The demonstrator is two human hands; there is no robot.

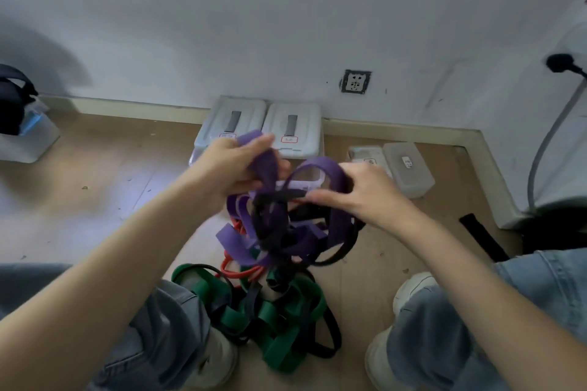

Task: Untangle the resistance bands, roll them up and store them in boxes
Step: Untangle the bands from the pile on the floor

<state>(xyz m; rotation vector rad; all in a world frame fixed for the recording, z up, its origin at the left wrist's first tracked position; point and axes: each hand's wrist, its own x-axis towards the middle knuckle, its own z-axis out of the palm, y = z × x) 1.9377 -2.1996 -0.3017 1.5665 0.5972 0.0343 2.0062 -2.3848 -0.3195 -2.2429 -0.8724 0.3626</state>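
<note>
Tangle of purple bands (273, 232) and black bands (336, 251) lifted mid-frame, red band (235, 271) looped beneath, green bands (282, 324) heaped on the floor at lower centre, lidded translucent boxes (290, 130) along the wall above

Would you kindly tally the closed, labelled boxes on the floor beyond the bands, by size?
Large boxes: 2
Small boxes: 2
Total: 4

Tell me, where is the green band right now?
In the head view, the green band lies on the floor at bottom centre, between the person's shoes, tangled with black bands below the lifted purple band.
</note>
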